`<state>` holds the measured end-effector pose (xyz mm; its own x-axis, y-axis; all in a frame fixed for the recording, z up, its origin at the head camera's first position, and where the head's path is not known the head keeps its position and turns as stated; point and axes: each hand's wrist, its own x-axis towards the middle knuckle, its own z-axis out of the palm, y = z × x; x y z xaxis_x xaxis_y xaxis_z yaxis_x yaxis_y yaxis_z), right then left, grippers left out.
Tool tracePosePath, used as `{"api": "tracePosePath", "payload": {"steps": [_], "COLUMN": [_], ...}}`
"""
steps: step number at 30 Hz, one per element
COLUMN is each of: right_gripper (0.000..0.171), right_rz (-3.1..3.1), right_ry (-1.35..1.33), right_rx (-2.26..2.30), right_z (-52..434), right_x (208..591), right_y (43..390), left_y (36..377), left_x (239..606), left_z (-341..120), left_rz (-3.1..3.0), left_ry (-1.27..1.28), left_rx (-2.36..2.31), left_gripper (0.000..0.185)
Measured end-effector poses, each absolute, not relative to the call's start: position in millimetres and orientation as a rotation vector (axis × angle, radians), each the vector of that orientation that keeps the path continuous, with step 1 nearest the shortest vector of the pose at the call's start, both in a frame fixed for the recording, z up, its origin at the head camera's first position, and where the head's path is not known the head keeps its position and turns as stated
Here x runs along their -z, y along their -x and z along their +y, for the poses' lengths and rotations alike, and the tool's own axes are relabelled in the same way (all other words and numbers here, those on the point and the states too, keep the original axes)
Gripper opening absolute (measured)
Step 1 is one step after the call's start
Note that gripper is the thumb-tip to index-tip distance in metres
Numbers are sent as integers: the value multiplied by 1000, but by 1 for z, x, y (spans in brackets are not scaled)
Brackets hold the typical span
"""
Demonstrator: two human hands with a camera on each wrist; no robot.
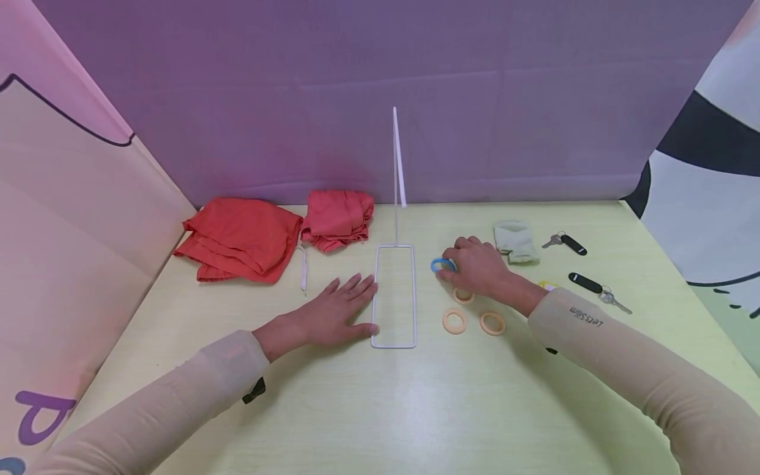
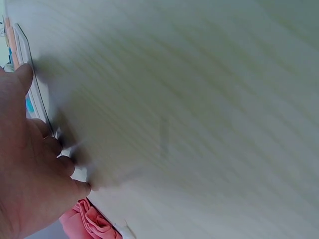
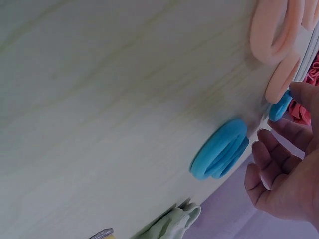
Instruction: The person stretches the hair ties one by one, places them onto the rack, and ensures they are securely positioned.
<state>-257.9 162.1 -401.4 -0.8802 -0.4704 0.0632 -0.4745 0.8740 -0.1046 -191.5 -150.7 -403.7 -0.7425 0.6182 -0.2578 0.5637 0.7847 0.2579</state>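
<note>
A white wire stand (image 1: 414, 297) has a rectangular base on the table and a tall upright at its far end. My left hand (image 1: 335, 313) rests beside it with fingers spread, fingertips and thumb at the base's left rail. To the right of the stand, my right hand (image 1: 477, 267) pinches a blue ring (image 3: 280, 106) between thumb and index finger. Under and in front of that hand lie three peach rings, among them a near one (image 1: 454, 332) and one further right (image 1: 493, 333). The right wrist view also shows two overlapping blue rings (image 3: 199, 167), which the hand hides from the head camera.
Two red folded cloths, one large (image 1: 243, 237) and one smaller (image 1: 338, 218), lie back left near a white strap (image 1: 304, 270). Back right are a pale cloth bundle (image 1: 515, 241) and keys with black tags (image 1: 573, 245). A yellow tag (image 1: 547, 285) shows by the right wrist.
</note>
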Motion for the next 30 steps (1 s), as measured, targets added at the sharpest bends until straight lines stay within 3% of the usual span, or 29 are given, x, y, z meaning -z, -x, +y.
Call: {"api": "tracePosePath", "payload": {"steps": [7, 18, 30], "right_gripper": [36, 34, 29], "right_rz": [-2874, -2702, -2146], "right_ry": [-756, -655, -969], "right_rx": [-359, -720, -735], "right_z": [166, 169, 154], "right_x": [392, 325, 260], "right_y": [257, 227, 168], "left_y": [191, 192, 193], "left_x": [403, 402, 404], "left_z": [-150, -151, -152], "left_rz": [2638, 2633, 2622], "left_ry": [-909, -903, -901], "left_rx": [-228, -211, -209], "left_gripper": [87, 87, 87]}}
